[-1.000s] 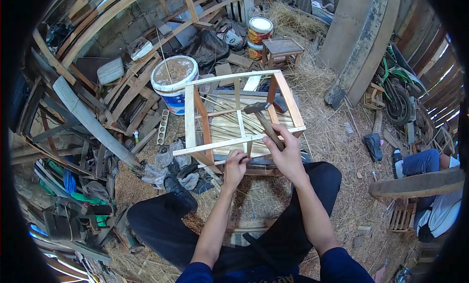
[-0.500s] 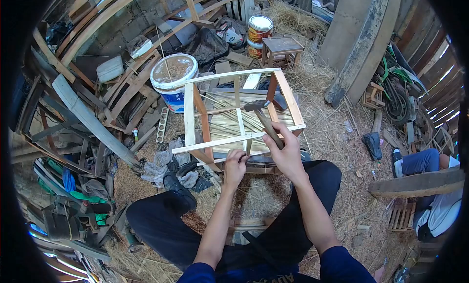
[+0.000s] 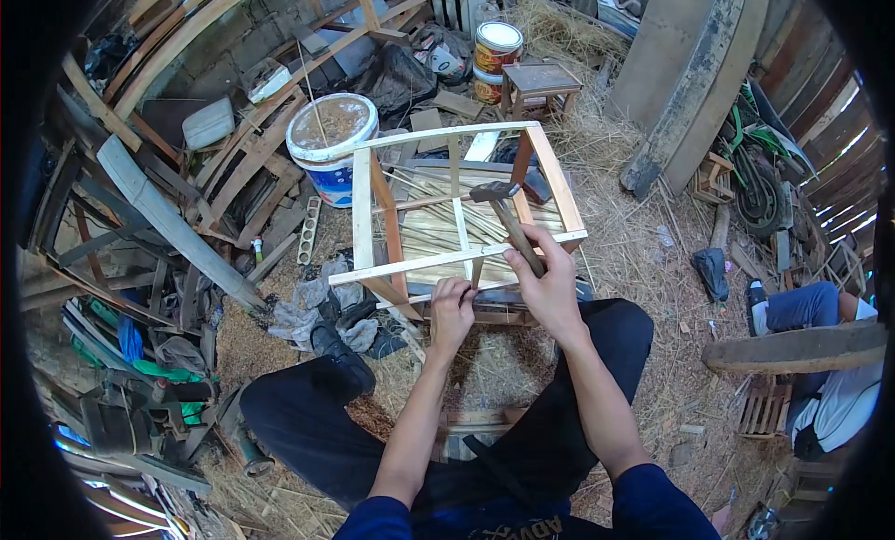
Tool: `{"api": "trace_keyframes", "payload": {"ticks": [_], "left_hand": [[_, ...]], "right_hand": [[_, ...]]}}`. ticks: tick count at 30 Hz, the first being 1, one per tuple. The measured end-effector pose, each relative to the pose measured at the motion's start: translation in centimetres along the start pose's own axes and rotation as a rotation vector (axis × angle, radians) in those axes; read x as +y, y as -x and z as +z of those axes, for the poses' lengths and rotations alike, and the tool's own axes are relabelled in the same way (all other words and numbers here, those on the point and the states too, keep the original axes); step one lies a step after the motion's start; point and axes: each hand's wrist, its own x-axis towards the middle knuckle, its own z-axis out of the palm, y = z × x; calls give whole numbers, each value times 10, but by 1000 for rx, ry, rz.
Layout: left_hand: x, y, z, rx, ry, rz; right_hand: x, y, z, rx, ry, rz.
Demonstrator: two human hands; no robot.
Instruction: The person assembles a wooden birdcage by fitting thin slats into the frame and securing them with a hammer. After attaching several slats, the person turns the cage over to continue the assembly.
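A wooden frame point(image 3: 410, 267) of pale and reddish-brown pieces stands before my knees. My right hand point(image 3: 552, 288) grips a hammer point(image 3: 516, 231) by its wooden handle, its metal head raised over the frame's top. The front top rail passes close to those fingers. Lower and to the left, my left hand point(image 3: 451, 314) is closed near the frame's front, beside a short upright point(image 3: 476, 273). Whatever its fingers pinch is hidden. Thin wooden strips point(image 3: 436, 225) lie in a loose bundle, seen through the frame.
A large white-and-blue bucket point(image 3: 333, 181) stands behind left, with stacked paint tins point(image 3: 497, 51) and a small stool point(image 3: 541, 82) further back. Scrap wood fills the left side. Another person's leg point(image 3: 804, 307) shows at right, near a curved beam point(image 3: 792, 349).
The hammer head has shifted very slightly upward and right, along with my right hand. My left hand stays closed at nearly the same spot.
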Motion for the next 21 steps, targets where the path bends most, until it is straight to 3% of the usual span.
{"api": "trace_keyframes", "payload": {"ticks": [21], "left_hand": [[-7, 4, 0, -8, 17, -23]], "right_hand": [[-2, 4, 2, 21, -9, -14]]}}
